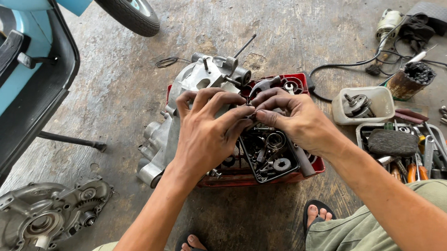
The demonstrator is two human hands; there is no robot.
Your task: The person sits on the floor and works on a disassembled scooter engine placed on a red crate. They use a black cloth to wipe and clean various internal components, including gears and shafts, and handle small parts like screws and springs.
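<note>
While over red tray (308,169), 2 hands pinch small part (249,110).

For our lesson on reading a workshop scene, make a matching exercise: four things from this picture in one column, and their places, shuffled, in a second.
Things:
1. engine casing
2. gear cover
3. white tub
4. scooter wheel

Places:
A. top, by the blue bodywork
B. under the left hand
C. bottom left on the floor
D. right of the right hand

Pairs: 1-B, 2-C, 3-D, 4-A
</note>
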